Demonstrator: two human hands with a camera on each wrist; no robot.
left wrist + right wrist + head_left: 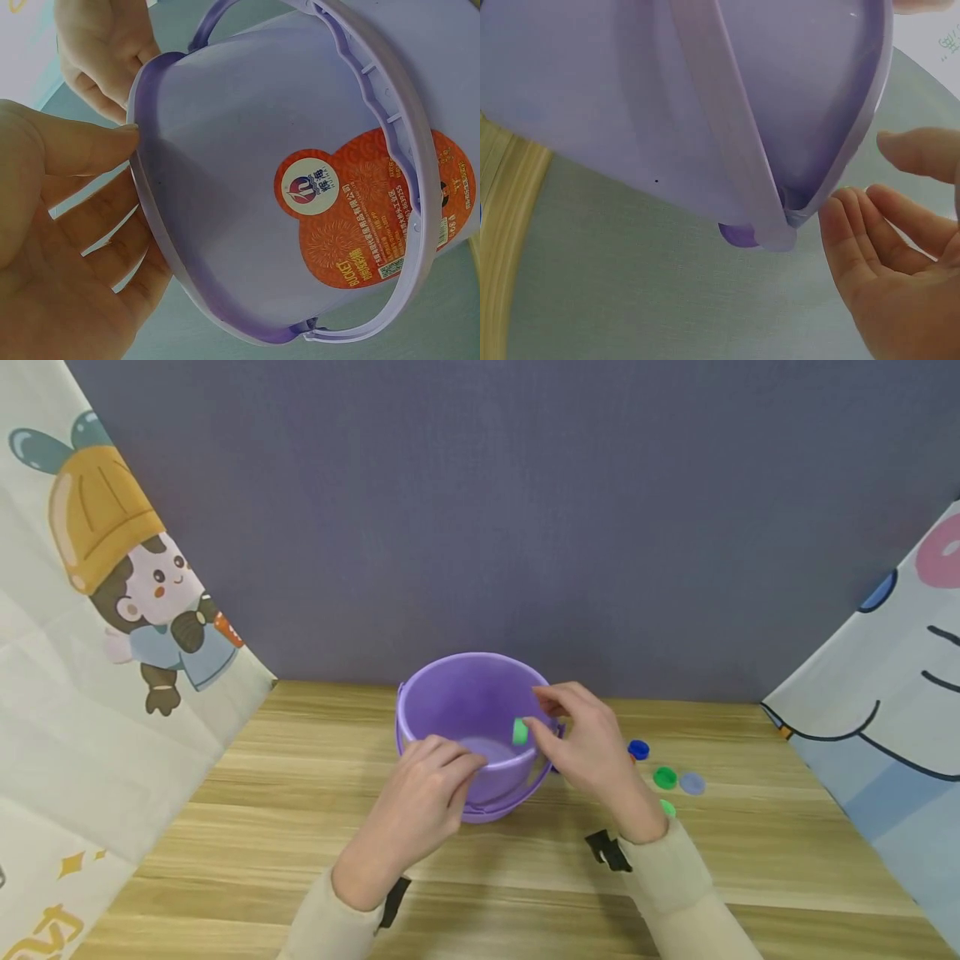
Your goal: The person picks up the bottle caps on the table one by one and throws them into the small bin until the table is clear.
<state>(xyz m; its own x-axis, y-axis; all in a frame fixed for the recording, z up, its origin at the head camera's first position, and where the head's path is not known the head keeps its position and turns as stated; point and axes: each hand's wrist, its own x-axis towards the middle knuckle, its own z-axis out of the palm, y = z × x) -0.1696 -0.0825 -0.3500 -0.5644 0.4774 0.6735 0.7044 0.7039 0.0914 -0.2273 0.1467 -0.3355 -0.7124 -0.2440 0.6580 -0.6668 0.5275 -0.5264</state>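
Observation:
A purple bucket stands on the table, its handle hanging down the near side. My left hand holds its near rim, the thumb outside and the fingers reaching over the edge. Above the right side of the rim is my right hand, thumb and fingers spread apart with nothing between them. A light green bottle cap shows against the bucket's inside, just off the right thumb's tip in the head view. The orange label on the bucket's wall faces the left wrist camera.
To the right of the bucket lie several loose caps: a blue cap, a green cap, a pale translucent cap and a light green cap partly behind the right wrist. A grey wall closes off the table's far edge.

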